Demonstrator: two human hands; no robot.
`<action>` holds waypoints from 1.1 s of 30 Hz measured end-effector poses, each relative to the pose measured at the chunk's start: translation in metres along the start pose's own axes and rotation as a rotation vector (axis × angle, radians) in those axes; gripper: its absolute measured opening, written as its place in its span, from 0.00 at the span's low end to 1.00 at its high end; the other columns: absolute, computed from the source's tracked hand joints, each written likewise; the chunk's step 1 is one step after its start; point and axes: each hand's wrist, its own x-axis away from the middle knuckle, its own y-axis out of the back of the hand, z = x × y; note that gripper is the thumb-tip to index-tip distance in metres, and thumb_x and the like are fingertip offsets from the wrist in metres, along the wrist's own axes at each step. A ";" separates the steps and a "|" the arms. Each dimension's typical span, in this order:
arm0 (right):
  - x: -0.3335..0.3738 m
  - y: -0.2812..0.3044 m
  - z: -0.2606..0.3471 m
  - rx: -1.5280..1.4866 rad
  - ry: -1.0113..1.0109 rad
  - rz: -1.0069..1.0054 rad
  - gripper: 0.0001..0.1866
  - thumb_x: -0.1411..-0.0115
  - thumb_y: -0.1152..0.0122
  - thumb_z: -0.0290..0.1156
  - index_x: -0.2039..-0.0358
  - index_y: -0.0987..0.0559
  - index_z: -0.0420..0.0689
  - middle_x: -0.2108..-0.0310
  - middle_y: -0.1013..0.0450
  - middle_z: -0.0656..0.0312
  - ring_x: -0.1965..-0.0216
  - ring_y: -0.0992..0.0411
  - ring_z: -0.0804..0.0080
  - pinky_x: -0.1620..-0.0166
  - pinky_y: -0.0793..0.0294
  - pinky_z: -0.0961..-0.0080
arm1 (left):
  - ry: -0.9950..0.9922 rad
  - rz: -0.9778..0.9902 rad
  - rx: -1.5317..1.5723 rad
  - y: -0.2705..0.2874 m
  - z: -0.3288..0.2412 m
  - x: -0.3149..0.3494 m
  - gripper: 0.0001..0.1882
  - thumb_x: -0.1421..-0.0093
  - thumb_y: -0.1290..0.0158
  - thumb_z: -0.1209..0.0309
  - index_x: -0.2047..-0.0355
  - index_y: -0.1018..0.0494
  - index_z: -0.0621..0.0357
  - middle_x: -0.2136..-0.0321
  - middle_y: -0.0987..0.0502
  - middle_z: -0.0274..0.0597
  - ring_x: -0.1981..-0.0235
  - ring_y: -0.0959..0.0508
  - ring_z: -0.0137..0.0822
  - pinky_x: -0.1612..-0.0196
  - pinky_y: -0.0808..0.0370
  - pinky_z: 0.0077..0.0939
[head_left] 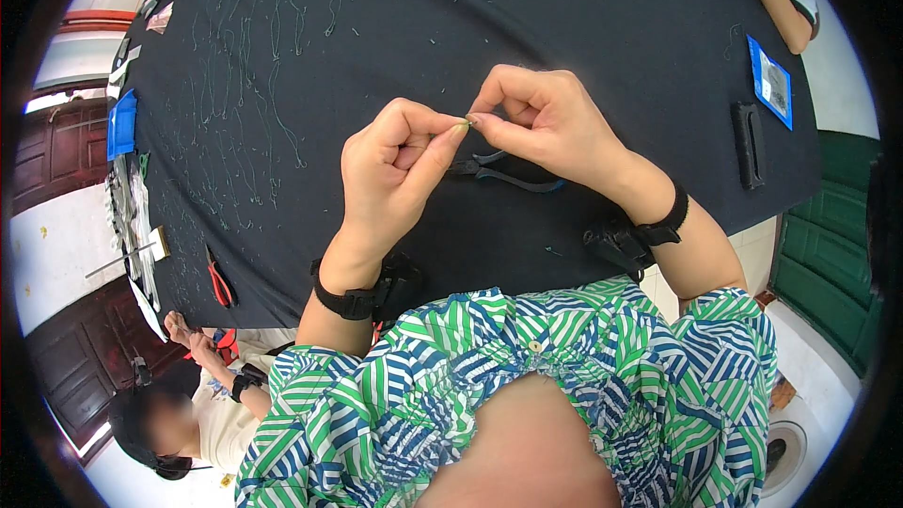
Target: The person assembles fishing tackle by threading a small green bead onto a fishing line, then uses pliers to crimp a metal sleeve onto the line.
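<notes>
Above the middle of the black cloth, my left hand (pixel 388 162) and my right hand (pixel 557 122) meet at their fingertips. Each is closed in a pinch, thumb against forefinger. A tiny greenish thing (pixel 468 121) shows between the fingertips, too small for me to name. Just below my hands lie pliers with dark blue handles (pixel 517 179), their jaws partly hidden behind my left hand. Neither hand touches the pliers.
Thin dark green looped threads (pixel 249 75) spread over the black cloth (pixel 395 38) at the left. Red-handled pliers (pixel 219 282) lie near the left edge. At the right are a black case (pixel 749 145) and a blue packet (pixel 770 83). Other people sit at the table's edges.
</notes>
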 end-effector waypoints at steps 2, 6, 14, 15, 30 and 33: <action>0.001 0.000 0.001 0.030 0.071 0.023 0.07 0.45 0.39 0.32 0.75 0.24 0.43 0.90 0.41 0.68 0.87 0.45 0.82 0.80 0.46 0.78 | 0.002 -0.003 0.006 0.000 0.000 0.000 0.03 0.44 0.41 0.78 0.70 0.24 0.63 0.85 0.42 0.22 0.83 0.46 0.15 0.80 0.48 0.13; 0.002 -0.002 0.005 0.046 0.098 0.064 0.06 0.47 0.38 0.31 0.76 0.25 0.43 0.89 0.38 0.63 0.87 0.40 0.77 0.80 0.43 0.76 | -0.010 -0.023 0.031 0.000 0.000 -0.001 0.02 0.43 0.42 0.79 0.70 0.24 0.64 0.85 0.42 0.22 0.83 0.46 0.15 0.80 0.47 0.13; 0.003 -0.007 0.003 0.186 0.463 -0.077 0.05 0.52 0.33 0.25 0.73 0.21 0.45 0.84 0.29 0.62 0.83 0.30 0.69 0.79 0.36 0.74 | 0.033 0.024 0.003 0.000 -0.002 -0.002 0.03 0.45 0.41 0.79 0.70 0.24 0.64 0.85 0.42 0.23 0.83 0.44 0.15 0.80 0.45 0.13; 0.002 -0.007 0.001 0.179 0.518 -0.145 0.06 0.52 0.32 0.22 0.72 0.19 0.43 0.84 0.28 0.63 0.85 0.32 0.72 0.81 0.38 0.77 | 0.027 0.049 -0.028 0.001 -0.002 -0.001 0.04 0.45 0.41 0.80 0.70 0.24 0.64 0.86 0.41 0.24 0.83 0.44 0.16 0.79 0.44 0.14; 0.000 0.004 0.003 -0.085 -0.079 0.041 0.07 0.43 0.38 0.33 0.70 0.20 0.43 0.89 0.40 0.71 0.85 0.47 0.88 0.79 0.51 0.81 | -0.114 0.031 -0.130 0.002 -0.004 -0.002 0.05 0.46 0.38 0.78 0.71 0.23 0.63 0.86 0.36 0.26 0.84 0.42 0.16 0.81 0.46 0.14; 0.002 0.003 0.004 -0.075 -0.046 0.067 0.06 0.44 0.38 0.32 0.71 0.21 0.43 0.89 0.39 0.70 0.85 0.46 0.86 0.79 0.49 0.80 | -0.043 -0.006 -0.051 0.002 0.001 0.000 0.04 0.45 0.39 0.79 0.70 0.23 0.63 0.86 0.38 0.23 0.84 0.44 0.15 0.81 0.47 0.14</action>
